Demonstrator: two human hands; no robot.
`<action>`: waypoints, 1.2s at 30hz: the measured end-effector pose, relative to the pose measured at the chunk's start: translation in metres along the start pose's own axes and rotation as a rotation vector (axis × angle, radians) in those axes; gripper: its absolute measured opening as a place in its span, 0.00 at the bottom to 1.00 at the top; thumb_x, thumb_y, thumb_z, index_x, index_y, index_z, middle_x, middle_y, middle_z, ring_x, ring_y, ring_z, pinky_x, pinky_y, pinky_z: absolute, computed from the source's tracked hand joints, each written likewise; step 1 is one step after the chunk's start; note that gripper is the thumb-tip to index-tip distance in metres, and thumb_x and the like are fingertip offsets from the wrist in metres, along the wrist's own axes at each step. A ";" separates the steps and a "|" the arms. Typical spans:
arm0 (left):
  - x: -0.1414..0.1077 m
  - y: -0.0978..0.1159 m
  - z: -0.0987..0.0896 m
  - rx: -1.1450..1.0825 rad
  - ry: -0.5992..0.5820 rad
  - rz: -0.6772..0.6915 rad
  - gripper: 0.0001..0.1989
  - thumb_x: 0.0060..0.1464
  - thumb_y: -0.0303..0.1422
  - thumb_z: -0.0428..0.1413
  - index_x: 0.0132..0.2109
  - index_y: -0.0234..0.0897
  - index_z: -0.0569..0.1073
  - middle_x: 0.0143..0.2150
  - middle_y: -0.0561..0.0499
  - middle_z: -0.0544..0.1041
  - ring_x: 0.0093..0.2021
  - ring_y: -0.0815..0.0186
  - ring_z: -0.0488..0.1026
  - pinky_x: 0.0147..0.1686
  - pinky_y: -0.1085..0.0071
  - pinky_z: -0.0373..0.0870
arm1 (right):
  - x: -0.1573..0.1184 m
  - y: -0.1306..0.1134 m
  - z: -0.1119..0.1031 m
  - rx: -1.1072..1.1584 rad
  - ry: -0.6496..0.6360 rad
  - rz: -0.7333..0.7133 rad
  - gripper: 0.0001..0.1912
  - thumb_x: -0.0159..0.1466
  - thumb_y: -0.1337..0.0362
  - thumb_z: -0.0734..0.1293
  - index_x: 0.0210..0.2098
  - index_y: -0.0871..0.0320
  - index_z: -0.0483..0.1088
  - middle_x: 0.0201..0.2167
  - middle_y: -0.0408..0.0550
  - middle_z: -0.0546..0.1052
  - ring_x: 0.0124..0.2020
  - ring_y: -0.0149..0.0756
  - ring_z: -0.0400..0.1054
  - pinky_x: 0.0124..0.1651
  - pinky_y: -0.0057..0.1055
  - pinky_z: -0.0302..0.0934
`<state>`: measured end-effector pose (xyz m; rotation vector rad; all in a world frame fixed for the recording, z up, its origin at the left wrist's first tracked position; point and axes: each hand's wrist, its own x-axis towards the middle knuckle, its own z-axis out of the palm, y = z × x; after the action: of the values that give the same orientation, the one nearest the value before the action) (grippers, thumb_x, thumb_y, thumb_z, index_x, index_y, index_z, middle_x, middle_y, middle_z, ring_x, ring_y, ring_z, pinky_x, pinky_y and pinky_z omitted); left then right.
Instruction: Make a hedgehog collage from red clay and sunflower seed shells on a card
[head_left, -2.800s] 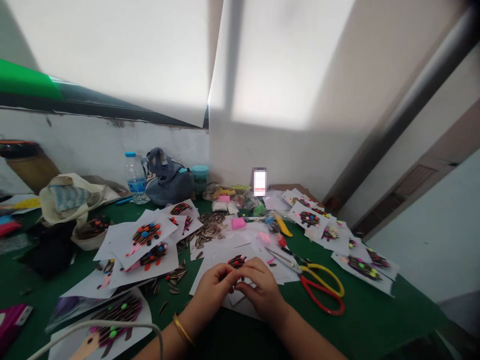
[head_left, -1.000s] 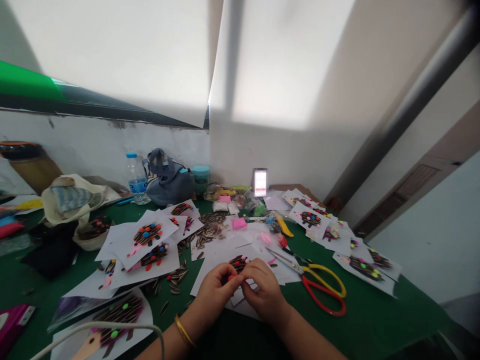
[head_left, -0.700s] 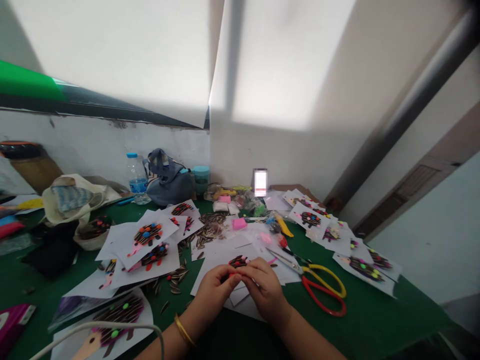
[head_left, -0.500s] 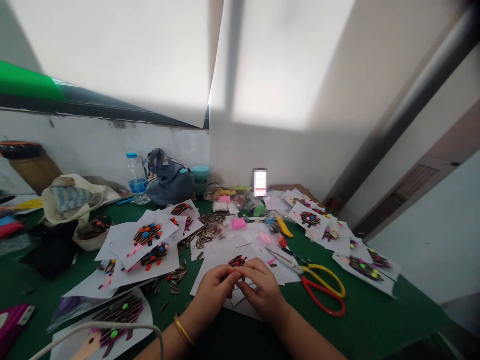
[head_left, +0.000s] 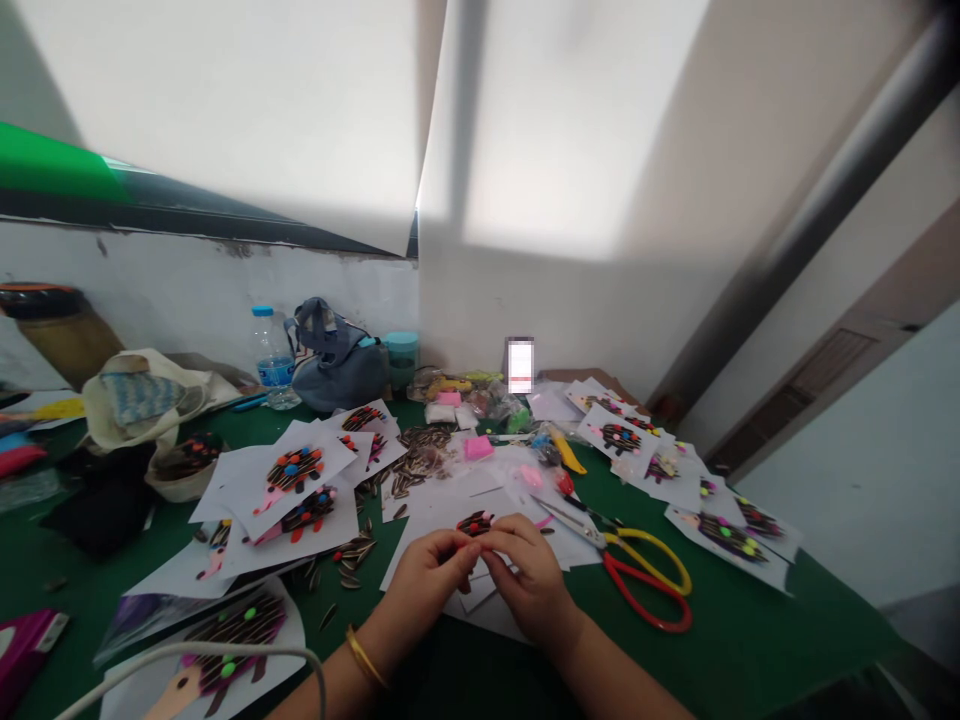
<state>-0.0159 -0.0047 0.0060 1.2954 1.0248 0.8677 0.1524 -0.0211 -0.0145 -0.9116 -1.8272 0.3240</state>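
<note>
My left hand (head_left: 433, 578) and my right hand (head_left: 529, 580) meet fingertip to fingertip over a sheet of white paper (head_left: 427, 522). Both have their fingers closed in a pinch; whatever lies between them is hidden or too small to name. Just beyond the fingertips, on the paper, shows part of a hedgehog picture (head_left: 474, 522) made of striped sunflower seeds with small red and pink dots. A gold bracelet (head_left: 365, 660) circles my left wrist. Right of my right hand lie scissors (head_left: 609, 541) with one yellow and one red handle loop.
Loose sunflower seeds (head_left: 411, 470) and a pink clay block (head_left: 478, 447) lie behind my hands. Finished-looking hedgehog pictures spread left (head_left: 294, 470) and right (head_left: 619, 438). A water bottle (head_left: 276, 372) and grey-blue bag (head_left: 341, 365) stand by the wall. A cable (head_left: 210, 650) crosses the front left.
My fingers have shifted slightly against each other, with the right thumb and forefinger a little more drawn together. Everything on the table stays where it was.
</note>
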 end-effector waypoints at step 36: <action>0.001 -0.005 0.001 -0.208 -0.031 0.079 0.19 0.47 0.44 0.64 0.39 0.36 0.69 0.24 0.56 0.74 0.25 0.69 0.71 0.26 0.74 0.64 | 0.002 -0.001 -0.003 0.096 -0.086 0.047 0.07 0.67 0.64 0.65 0.40 0.53 0.75 0.35 0.48 0.75 0.40 0.38 0.69 0.44 0.34 0.64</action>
<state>-0.0147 -0.0048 0.0010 1.1750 0.8396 0.9848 0.1546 -0.0206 -0.0108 -0.8867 -1.8542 0.4830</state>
